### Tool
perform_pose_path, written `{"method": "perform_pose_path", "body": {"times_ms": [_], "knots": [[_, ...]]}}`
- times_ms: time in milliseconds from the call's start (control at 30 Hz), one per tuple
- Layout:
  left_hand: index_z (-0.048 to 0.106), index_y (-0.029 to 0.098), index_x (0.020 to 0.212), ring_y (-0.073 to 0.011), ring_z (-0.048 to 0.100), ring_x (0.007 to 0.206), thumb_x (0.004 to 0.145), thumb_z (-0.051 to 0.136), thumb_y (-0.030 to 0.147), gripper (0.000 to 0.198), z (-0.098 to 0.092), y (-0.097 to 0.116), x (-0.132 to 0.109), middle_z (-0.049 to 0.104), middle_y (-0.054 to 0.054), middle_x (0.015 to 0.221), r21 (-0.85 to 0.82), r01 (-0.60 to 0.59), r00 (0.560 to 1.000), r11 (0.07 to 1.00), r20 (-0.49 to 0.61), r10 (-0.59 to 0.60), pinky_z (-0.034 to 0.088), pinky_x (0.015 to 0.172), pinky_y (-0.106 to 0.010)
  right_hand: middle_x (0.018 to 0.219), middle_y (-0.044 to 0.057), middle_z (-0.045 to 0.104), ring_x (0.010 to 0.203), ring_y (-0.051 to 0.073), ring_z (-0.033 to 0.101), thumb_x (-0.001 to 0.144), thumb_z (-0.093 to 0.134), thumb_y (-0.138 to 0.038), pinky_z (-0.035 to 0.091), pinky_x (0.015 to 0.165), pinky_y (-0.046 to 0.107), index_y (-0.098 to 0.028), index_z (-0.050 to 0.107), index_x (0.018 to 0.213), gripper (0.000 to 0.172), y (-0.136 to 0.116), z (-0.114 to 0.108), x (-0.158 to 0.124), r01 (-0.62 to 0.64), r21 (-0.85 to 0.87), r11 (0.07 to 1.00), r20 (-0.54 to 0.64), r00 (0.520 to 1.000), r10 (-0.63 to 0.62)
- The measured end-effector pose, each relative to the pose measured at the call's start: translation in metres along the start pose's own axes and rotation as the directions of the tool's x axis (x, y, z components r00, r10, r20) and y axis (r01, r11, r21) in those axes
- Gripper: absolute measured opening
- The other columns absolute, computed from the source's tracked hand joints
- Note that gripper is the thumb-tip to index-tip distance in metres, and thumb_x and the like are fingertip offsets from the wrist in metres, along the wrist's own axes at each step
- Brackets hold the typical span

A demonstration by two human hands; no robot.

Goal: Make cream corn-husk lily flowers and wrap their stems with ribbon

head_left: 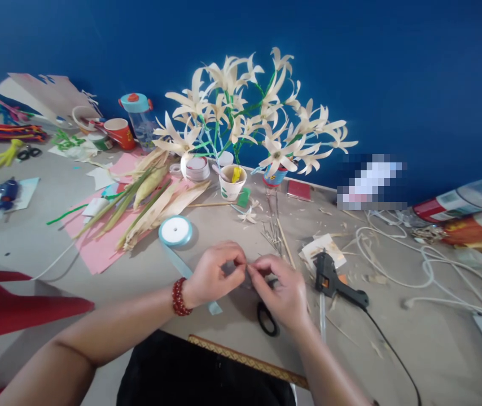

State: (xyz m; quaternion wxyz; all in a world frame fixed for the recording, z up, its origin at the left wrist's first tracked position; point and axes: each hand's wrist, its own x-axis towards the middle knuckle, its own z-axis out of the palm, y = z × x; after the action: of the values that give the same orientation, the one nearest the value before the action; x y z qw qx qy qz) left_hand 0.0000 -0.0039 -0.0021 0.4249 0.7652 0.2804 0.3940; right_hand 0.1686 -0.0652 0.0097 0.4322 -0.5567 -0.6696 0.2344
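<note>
My left hand [219, 272], with a red beaded bracelet [180, 297] at its wrist, meets my right hand [281, 285] over the table's front middle. Both hands have thumb and forefinger pinched together, fingertips almost touching. Whatever lies between them is too small to make out. Beneath my right hand shows the black handle of scissors [268, 320], mostly covered. A spool of light blue ribbon [175, 230] lies beyond my left hand, its loose ribbon [182, 265] running under that wrist. To the right of my right hand rests a black glue gun [329, 276] with a clear glue stick in it.
Pale handmade flowers [241, 107] stand in cups [232, 183] against the blue wall. Corn husks [152, 197] lie on pink paper [97, 256] at left. White cords [376, 262] and a plastic bottle [448, 200] occupy the right. A red stool [21, 310] is at front left.
</note>
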Motion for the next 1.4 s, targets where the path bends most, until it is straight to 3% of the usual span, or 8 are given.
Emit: {"method": "perform_pose_path", "body": {"times_ms": [267, 467, 600, 667, 833, 1133, 1267, 1400], "knots": [[0.054, 0.019, 0.071, -0.0173, 0.058, 0.075, 0.076, 0.059, 0.010, 0.011, -0.001, -0.002, 0.002, 0.062, -0.002, 0.073, 0.143, -0.061, 0.997, 0.988, -0.047, 0.069, 0.045, 0.077, -0.033, 0.072, 0.000, 0.064, 0.066, 0.015, 0.060, 0.087, 0.060, -0.014, 0.045, 0.064, 0.027, -0.020, 0.061, 0.079, 0.010, -0.005, 0.004, -0.007, 0.045, 0.003, 0.999, -0.126, 0.991, -0.044], [0.057, 0.018, 0.076, -0.0167, 0.059, 0.074, 0.082, 0.051, 0.010, 0.011, -0.013, -0.005, 0.007, 0.062, -0.003, 0.077, 0.083, 0.023, 0.990, 0.996, -0.138, -0.011, 0.047, 0.071, -0.030, 0.074, 0.001, 0.064, 0.068, 0.016, 0.061, 0.087, 0.062, -0.015, 0.048, 0.063, 0.027, -0.021, 0.062, 0.079, 0.010, -0.003, 0.001, -0.011, -0.011, 0.138, 0.990, -0.246, 0.968, 0.045], [0.062, 0.017, 0.089, -0.0180, 0.062, 0.080, 0.088, 0.051, 0.019, 0.012, -0.012, 0.004, 0.008, 0.067, -0.007, 0.085, -0.006, -0.022, 1.000, 1.000, 0.023, 0.022, 0.048, 0.076, -0.031, 0.072, 0.001, 0.064, 0.063, 0.015, 0.060, 0.088, 0.062, -0.018, 0.048, 0.059, 0.026, -0.020, 0.063, 0.080, 0.009, -0.002, 0.001, -0.009, -0.059, 0.148, 0.987, -0.187, 0.978, 0.087], [0.063, 0.017, 0.085, -0.0176, 0.061, 0.076, 0.088, 0.053, 0.021, 0.011, -0.008, 0.008, 0.007, 0.066, -0.005, 0.079, 0.019, -0.047, 0.996, 0.999, 0.075, 0.045, 0.047, 0.077, -0.032, 0.072, 0.001, 0.065, 0.064, 0.016, 0.061, 0.088, 0.061, -0.019, 0.049, 0.061, 0.027, -0.020, 0.064, 0.080, 0.009, -0.002, 0.003, -0.007, -0.053, 0.149, 0.987, -0.163, 0.984, 0.077], [0.059, 0.018, 0.069, -0.0156, 0.055, 0.065, 0.087, 0.052, 0.020, 0.019, 0.001, 0.005, 0.005, 0.059, -0.002, 0.063, 0.082, -0.094, 0.994, 0.992, 0.057, 0.089, 0.045, 0.074, -0.032, 0.069, 0.000, 0.065, 0.063, 0.016, 0.061, 0.088, 0.060, -0.019, 0.050, 0.060, 0.027, -0.020, 0.063, 0.077, 0.011, -0.005, 0.007, -0.006, -0.039, 0.111, 0.993, -0.137, 0.989, 0.055], [0.061, 0.017, 0.072, -0.0159, 0.061, 0.070, 0.087, 0.046, 0.015, 0.021, -0.009, -0.001, 0.007, 0.066, -0.004, 0.071, 0.090, 0.057, 0.997, 0.994, -0.054, -0.052, 0.047, 0.070, -0.029, 0.073, 0.003, 0.065, 0.070, 0.019, 0.063, 0.086, 0.062, -0.014, 0.052, 0.067, 0.032, -0.023, 0.060, 0.079, 0.011, -0.005, 0.001, -0.011, 0.055, 0.101, 0.993, -0.338, 0.941, -0.018], [0.065, 0.017, 0.089, -0.0198, 0.064, 0.080, 0.086, 0.052, 0.022, 0.014, -0.006, 0.008, 0.007, 0.070, -0.007, 0.082, 0.083, -0.110, 0.994, 0.990, 0.029, 0.108, 0.048, 0.083, -0.036, 0.073, 0.002, 0.065, 0.067, 0.017, 0.062, 0.086, 0.062, -0.016, 0.051, 0.063, 0.030, -0.021, 0.062, 0.078, 0.009, -0.003, 0.003, -0.010, 0.008, 0.104, 0.995, -0.249, 0.968, 0.018], [0.064, 0.018, 0.080, -0.0190, 0.062, 0.075, 0.085, 0.054, 0.018, 0.011, 0.001, 0.009, 0.006, 0.070, -0.005, 0.075, 0.161, -0.187, 0.982, 0.969, 0.032, 0.184, 0.047, 0.090, -0.040, 0.068, 0.001, 0.065, 0.061, 0.016, 0.061, 0.087, 0.060, -0.018, 0.049, 0.060, 0.028, -0.021, 0.061, 0.075, 0.012, -0.004, 0.007, -0.007, -0.004, 0.074, 0.997, -0.185, 0.983, 0.018]]}}
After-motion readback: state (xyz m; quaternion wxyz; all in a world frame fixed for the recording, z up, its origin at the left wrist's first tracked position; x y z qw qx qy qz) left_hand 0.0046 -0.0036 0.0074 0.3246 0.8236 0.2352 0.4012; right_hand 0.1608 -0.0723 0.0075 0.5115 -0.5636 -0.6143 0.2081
